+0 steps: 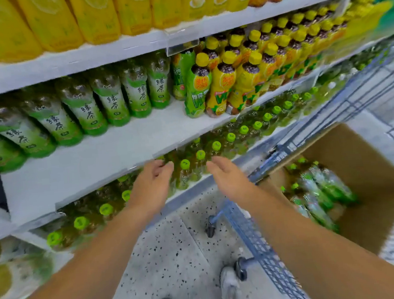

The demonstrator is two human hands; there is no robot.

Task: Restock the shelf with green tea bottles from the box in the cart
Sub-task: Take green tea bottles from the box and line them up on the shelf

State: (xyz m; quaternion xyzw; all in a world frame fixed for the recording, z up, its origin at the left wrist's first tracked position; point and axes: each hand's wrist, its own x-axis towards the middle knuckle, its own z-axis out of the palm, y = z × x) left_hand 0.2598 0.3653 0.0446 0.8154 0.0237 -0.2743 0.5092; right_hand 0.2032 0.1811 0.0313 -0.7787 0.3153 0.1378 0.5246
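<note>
My left grip (150, 184) and right grip (227, 177) are both released, fingers loosely spread and holding nothing, side by side just in front of the green-capped bottles (185, 171) on the lower shelf (251, 151). The green tea bottles (318, 191) lie in the open cardboard box (372, 181) in the blue cart (259, 241) at the right; more of them stand along the far left of the middle shelf (101, 155).

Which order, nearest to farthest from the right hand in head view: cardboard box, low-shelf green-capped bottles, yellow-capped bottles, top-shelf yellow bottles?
From the right hand:
1. low-shelf green-capped bottles, beside its fingertips.
2. cardboard box, to its right.
3. yellow-capped bottles, one shelf up.
4. top-shelf yellow bottles, highest.
</note>
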